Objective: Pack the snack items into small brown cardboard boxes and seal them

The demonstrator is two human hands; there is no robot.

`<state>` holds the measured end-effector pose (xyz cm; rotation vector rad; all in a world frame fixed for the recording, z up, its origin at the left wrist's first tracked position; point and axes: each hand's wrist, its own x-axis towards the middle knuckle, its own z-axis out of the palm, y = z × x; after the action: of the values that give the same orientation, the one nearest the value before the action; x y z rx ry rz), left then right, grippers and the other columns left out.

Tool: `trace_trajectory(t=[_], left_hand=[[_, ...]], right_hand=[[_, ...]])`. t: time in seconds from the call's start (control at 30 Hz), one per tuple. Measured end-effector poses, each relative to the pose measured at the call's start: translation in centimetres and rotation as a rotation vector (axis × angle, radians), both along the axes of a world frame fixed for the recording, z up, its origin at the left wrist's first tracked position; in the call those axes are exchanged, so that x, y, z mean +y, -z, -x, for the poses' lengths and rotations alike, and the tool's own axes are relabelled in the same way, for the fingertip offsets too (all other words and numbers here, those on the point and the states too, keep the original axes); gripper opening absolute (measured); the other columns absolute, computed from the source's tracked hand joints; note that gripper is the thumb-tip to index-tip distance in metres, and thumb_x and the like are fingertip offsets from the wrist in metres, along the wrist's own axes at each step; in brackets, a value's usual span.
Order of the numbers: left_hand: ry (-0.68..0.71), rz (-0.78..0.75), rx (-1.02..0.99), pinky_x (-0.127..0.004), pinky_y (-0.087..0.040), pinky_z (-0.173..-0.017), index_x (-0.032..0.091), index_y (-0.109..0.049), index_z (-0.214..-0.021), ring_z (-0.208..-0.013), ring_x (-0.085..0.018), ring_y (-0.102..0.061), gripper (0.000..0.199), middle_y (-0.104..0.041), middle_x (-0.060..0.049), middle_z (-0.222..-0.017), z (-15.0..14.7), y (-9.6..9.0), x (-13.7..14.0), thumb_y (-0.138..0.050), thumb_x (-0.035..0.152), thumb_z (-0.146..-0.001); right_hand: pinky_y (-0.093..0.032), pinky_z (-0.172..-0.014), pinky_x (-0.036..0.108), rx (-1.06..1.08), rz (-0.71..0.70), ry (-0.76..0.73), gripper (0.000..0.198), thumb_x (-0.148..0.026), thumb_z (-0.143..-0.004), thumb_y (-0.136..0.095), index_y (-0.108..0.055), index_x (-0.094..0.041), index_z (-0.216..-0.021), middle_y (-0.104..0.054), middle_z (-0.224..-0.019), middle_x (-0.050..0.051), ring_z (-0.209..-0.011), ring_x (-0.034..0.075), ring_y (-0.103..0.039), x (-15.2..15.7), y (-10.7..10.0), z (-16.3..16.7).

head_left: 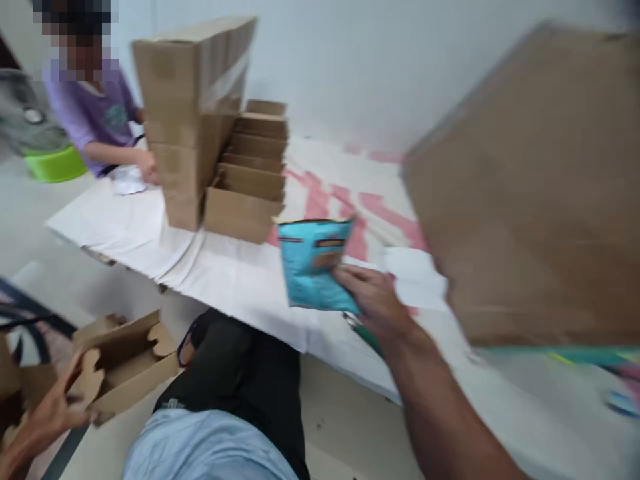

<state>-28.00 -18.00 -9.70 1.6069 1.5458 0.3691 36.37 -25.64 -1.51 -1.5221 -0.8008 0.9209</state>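
Gripped a small open cardboard box (133, 383) by its near end with the left hand (63, 410), closed around the flap, low beside the dark trousers (225, 373). Pinched a blue packet (315, 267) at its lower right side with the right hand (375, 303), closing thumb and fingers on it, over the near part of the white-covered worktop (240, 267). Had a green object (367, 335), too blurred to identify, under the right wrist. Saw a large brown carton (530, 200) to the right, then a row of open boxes (245, 213) left of the packet, just beside stacked cartons (173, 133). Noticed a person (103, 120) in purple beyond, near a lime-green basin (55, 165).
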Motion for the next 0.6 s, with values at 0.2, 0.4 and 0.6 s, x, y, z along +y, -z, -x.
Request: trace_trajectory(t=[0.2, 0.4, 0.6], left_hand=[[-0.036, -0.249, 0.303, -0.078, -0.050, -0.109, 0.033, -0.072, -0.110, -0.122, -0.058, -0.068, 0.079, -0.082, -0.004, -0.105, 0.4, 5.6, 5.1, -0.078, 0.072, -0.041], [0.249, -0.307, -0.255, -0.052, -0.063, -0.098, 0.025, -0.063, -0.141, -0.123, -0.038, -0.072, 0.076, -0.073, -0.015, -0.138, -20.8, -7.1, 9.3, -0.081, 0.065, -0.078], [0.634, 0.035, -0.653, -0.039, -0.063, -0.084, 0.018, -0.075, -0.126, -0.108, -0.034, -0.075, 0.074, -0.078, -0.014, -0.122, -35.6, -11.1, 10.4, -0.100, 0.046, -0.062]], right_hand=[[-0.057, -0.064, 0.032, 0.214, 0.007, -0.068, 0.051, -0.066, -0.062, -0.093, -0.076, -0.019, -0.075, -0.075, -0.071, 0.004, -0.065, 0.020, -0.069, 1.7, -1.2, 0.8], [-0.049, -0.055, 0.028, 0.229, 0.070, -0.348, 0.047, -0.061, -0.074, -0.088, -0.074, -0.016, -0.073, -0.070, -0.065, 0.003, -0.056, 0.015, -0.061, 3.3, -0.5, 2.9], [-0.043, -0.053, 0.026, 0.217, 0.105, -0.529, 0.048, -0.060, -0.076, -0.087, -0.074, -0.014, -0.070, -0.067, -0.062, 0.002, -0.053, 0.013, -0.056, 3.6, -0.6, 4.2]])
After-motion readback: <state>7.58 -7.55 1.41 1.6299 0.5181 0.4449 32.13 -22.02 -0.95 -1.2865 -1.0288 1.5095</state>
